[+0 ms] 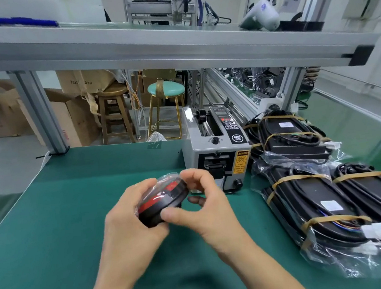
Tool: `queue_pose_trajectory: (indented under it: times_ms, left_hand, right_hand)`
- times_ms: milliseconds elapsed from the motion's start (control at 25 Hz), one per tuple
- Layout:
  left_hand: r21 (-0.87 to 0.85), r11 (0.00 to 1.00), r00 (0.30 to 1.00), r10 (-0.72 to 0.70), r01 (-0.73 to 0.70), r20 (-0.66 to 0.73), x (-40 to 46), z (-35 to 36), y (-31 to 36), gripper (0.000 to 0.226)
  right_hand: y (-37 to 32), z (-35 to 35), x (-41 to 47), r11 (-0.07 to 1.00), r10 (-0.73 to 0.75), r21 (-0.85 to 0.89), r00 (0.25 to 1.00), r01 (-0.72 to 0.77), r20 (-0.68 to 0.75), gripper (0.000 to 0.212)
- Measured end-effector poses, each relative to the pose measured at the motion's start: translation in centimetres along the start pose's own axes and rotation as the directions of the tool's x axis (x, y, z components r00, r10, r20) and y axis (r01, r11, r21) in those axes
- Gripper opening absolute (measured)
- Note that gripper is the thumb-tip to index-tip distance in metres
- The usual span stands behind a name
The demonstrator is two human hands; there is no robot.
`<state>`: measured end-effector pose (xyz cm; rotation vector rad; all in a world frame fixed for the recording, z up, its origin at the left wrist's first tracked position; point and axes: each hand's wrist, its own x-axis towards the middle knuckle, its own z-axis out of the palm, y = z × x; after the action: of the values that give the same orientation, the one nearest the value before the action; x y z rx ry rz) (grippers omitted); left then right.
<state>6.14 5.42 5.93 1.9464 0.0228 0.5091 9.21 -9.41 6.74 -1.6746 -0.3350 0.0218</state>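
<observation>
A round black and red roll (161, 201), wrapped in clear plastic film, is held tilted above the green mat (52, 231) in the middle of the head view. My left hand (127, 225) grips it from the left and below. My right hand (203, 204) pinches it from the right, thumb on its lower edge and curled fingers at the film on its top.
A grey tape dispenser machine (216, 151) stands just behind the hands. Several black bagged units (310, 202) bound with tan bands and trailing wires lie along the right side. An aluminium shelf frame (150, 49) spans overhead, its post (38, 111) at back left. Stools and cardboard boxes stand beyond the table.
</observation>
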Motion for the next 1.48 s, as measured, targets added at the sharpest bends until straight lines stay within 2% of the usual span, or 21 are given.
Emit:
queue_pose_trajectory:
  times_ms: [80, 160, 200, 240, 320, 400, 520, 600, 640, 680, 760, 840, 920, 1040, 1160, 1280, 1320, 1360, 1480]
  left_hand:
    - [-0.223, 0.974, 0.996, -0.063, 0.047, -0.063, 0.6, -1.0, -0.3, 0.063]
    - [-0.545, 0.836, 0.993, -0.106, 0.059, -0.054, 0.8, -1.9, -1.2, 0.066]
    - [-0.658, 0.749, 0.994, -0.11, 0.072, -0.016, 0.6, -2.0, -1.5, 0.071]
    - [-0.736, 0.67, 0.994, -0.105, 0.094, 0.031, 0.2, -1.9, -1.8, 0.074]
    - [-0.789, 0.591, 0.986, -0.114, 0.167, 0.123, -0.5, -1.5, -2.7, 0.076]
    - [-0.736, 0.626, 0.966, -0.152, 0.259, 0.211, -1.1, -2.0, -3.5, 0.076]
    - [-0.552, 0.793, 0.966, -0.21, 0.259, 0.151, -0.8, -3.7, -3.8, 0.065]
    - [-0.374, 0.904, 0.973, -0.15, 0.206, 0.175, -0.4, -3.9, -3.0, 0.053]
    - [-0.307, 0.929, 0.966, -0.147, 0.209, 0.212, -0.2, -3.4, -2.6, 0.047]
    - [-0.265, 0.937, 0.96, -0.169, 0.227, 0.224, -0.1, -2.9, -2.3, 0.04]
    - [-0.238, 0.938, 0.964, -0.22, 0.251, 0.148, -0.1, -1.9, -1.8, 0.026]
    - [-0.304, 0.912, 0.961, -0.271, 0.276, 0.058, -0.3, -1.4, -1.7, 0.018]
    - [-0.402, 0.865, 0.943, -0.333, 0.301, -0.01, -0.3, -1.1, -1.9, 0.006]
    - [-0.371, 0.886, 0.944, -0.324, 0.278, -0.066, 0.3, -0.9, -2.2, 0.019]
    - [-0.363, 0.883, 0.936, -0.345, 0.297, -0.074, 1.0, -0.5, -2.4, 0.023]
    - [-0.402, 0.88, 0.952, -0.3, 0.253, -0.057, 0.4, -0.8, -2.2, 0.007]
    - [-0.411, 0.884, 0.968, -0.251, 0.221, -0.02, -0.2, -1.2, -2.3, 0.011]
    - [-0.385, 0.902, 0.981, -0.188, 0.194, 0.053, -0.9, -1.8, -2.4, 0.024]
    - [-0.179, 0.98, 0.967, -0.038, 0.085, 0.25, -2.7, -2.9, -3.0, 0.054]
  right_hand:
    - [0.3, -1.7, 0.7, 0.998, 0.016, -0.063, 0.994, -0.009, 0.109, 0.093]
    - [0.6, -3.2, 1.4, 0.969, 0.074, -0.247, 0.967, -0.012, 0.245, 0.115]
    - [0.8, -3.5, 1.7, 0.944, 0.093, -0.33, 0.956, 0.005, 0.279, 0.118]
    - [0.9, -3.6, 1.9, 0.927, 0.079, -0.374, 0.955, 0.035, 0.286, 0.114]
    - [1.1, -3.7, 2.6, 0.916, 0.002, -0.389, 0.972, 0.093, 0.237, 0.084]
    - [1.2, -4.0, 2.7, 0.847, -0.044, -0.511, 0.977, 0.147, 0.209, 0.064]
    - [1.6, -4.7, 2.8, 0.632, -0.112, -0.729, 0.961, 0.264, 0.252, 0.063]
    - [1.7, -4.2, 2.6, 0.605, -0.119, -0.746, 0.958, 0.277, 0.259, 0.062]
    - [1.5, -3.8, 2.4, 0.613, -0.122, -0.737, 0.956, 0.285, 0.268, 0.063]
    - [1.3, -3.5, 2.3, 0.613, -0.125, -0.732, 0.951, 0.297, 0.281, 0.064]
    - [0.8, -3.0, 2.2, 0.594, -0.11, -0.738, 0.941, 0.32, 0.319, 0.067]
    - [0.1, -2.6, 2.5, 0.579, -0.082, -0.753, 0.941, 0.313, 0.328, 0.067]
    - [-0.6, -2.3, 2.9, 0.636, -0.054, -0.714, 0.94, 0.293, 0.338, 0.058]
    - [-1.1, -1.5, 3.6, 0.742, -0.022, -0.623, 0.938, 0.247, 0.345, 0.031]
    - [-1.0, -1.4, 4.0, 0.794, 0.028, -0.583, 0.948, 0.172, 0.318, 0.017]
    - [-1.3, -1.2, 4.0, 0.804, 0.067, -0.582, 0.954, 0.122, 0.293, 0.01]
    - [-1.4, -1.0, 4.1, 0.784, 0.067, -0.608, 0.956, 0.126, 0.284, 0.012]
    - [-1.6, -0.8, 4.1, 0.763, 0.071, -0.634, 0.959, 0.124, 0.273, 0.014]
    - [-2.0, -0.5, 4.4, 0.727, 0.107, -0.679, 0.96, 0.102, 0.26, 0.017]
